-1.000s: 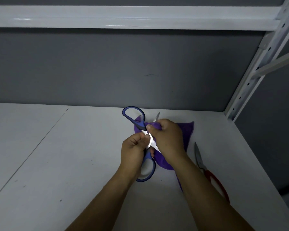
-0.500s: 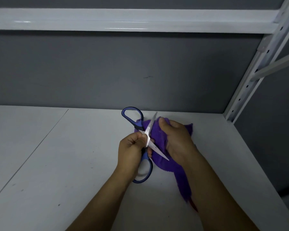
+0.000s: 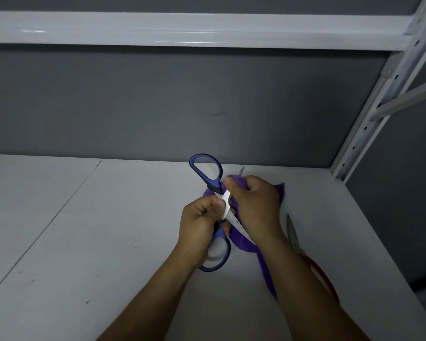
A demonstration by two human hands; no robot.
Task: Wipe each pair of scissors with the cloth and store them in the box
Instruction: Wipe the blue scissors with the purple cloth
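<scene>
While blue scissors [image 3: 226, 201] are held splayed above the shelf [image 3: 108, 242], left hand [image 3: 199, 225] pinches them at the pivot, fingers curled; right hand [image 3: 255, 207] grips the purple cloth [image 3: 241, 239], bunched round one blade. Best practice, as judged: draw cloth from pivot to tip along the flat, fingers off the edge. Red scissors [image 3: 293, 236] lie near, right. Box: not in view. Markings: none legible.

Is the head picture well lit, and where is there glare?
Head view: dim overall; glare whitens the steel blades of the blue-handled scissors and streaks the glossy white shelf beam; the red-handled scissors and the purple cloth are in shadow.
</scene>
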